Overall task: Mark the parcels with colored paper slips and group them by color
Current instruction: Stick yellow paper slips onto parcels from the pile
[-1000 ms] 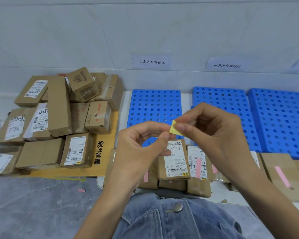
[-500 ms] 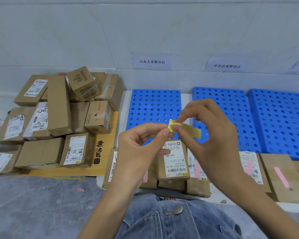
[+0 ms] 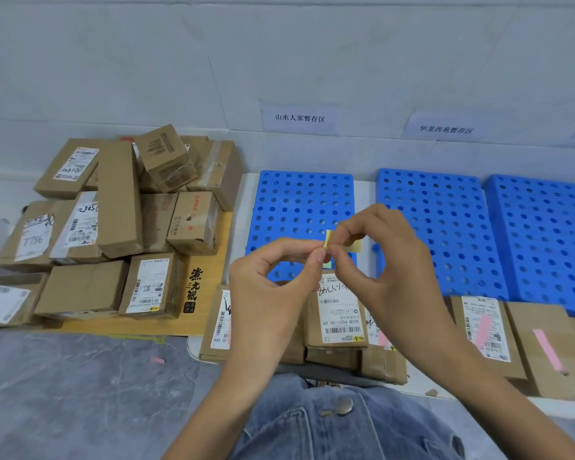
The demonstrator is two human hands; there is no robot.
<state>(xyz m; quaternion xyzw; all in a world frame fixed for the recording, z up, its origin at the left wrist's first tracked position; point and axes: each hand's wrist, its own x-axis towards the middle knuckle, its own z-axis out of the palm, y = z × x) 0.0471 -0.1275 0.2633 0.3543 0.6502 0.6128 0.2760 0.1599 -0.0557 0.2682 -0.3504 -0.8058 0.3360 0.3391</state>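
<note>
Left hand (image 3: 273, 287) and right hand (image 3: 389, 260) are both pinching a yellow paper slip (image 3: 352, 248) above the labelled parcel (image 3: 337, 313).

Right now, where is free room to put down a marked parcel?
Free: left pallet, middle pallet and right pallet, bare by the wall; grey floor before the parcel pile. Crowded: that pile and the parcel row at the knees.
</note>
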